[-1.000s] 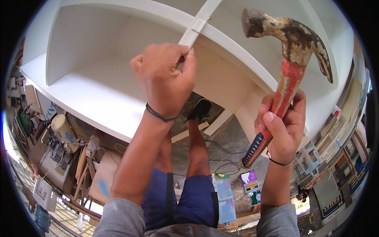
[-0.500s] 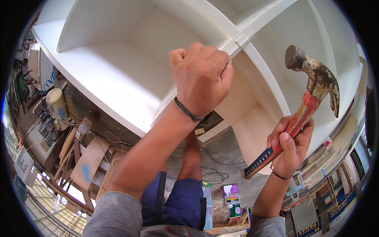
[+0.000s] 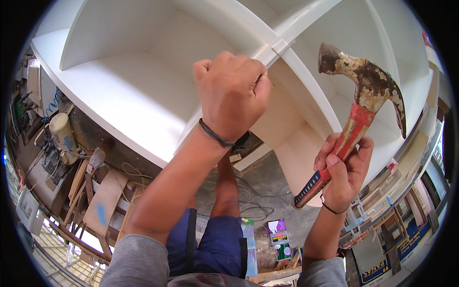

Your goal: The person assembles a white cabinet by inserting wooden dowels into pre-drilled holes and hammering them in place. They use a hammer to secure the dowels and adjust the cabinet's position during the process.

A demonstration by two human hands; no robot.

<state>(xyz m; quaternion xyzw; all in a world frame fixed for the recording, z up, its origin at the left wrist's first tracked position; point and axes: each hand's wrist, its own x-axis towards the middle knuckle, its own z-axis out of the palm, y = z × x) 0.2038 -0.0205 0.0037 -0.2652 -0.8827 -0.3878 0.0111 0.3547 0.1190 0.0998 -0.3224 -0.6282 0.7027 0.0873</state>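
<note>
My right hand point(image 3: 345, 170) grips a claw hammer point(image 3: 359, 112) by its red and blue handle. The hammer's worn, paint-spattered head is up and its handle end slants down to the left. My left hand point(image 3: 233, 93) is closed in a fist, back of the hand towards me, in front of a white cabinet point(image 3: 114, 91) with several compartments. Its fingertips and whatever they may hold are hidden. Just beyond the left fist runs a white divider edge point(image 3: 306, 79), with a small pale strip point(image 3: 279, 46) where the edges cross.
Wood offcuts and a board point(image 3: 106, 198) lie at the left, near a cream-coloured tank machine point(image 3: 62, 129). Loose cables point(image 3: 256, 209) trail over the grey floor below the cabinet. Small packages point(image 3: 278, 232) lie by my legs, and stacked panels point(image 3: 406, 210) stand at the right.
The hammer's head has tilted and appears nearer, still in my right hand. My left fist keeps its closed shape. The whole view has shifted a little, so things sit slightly further left.
</note>
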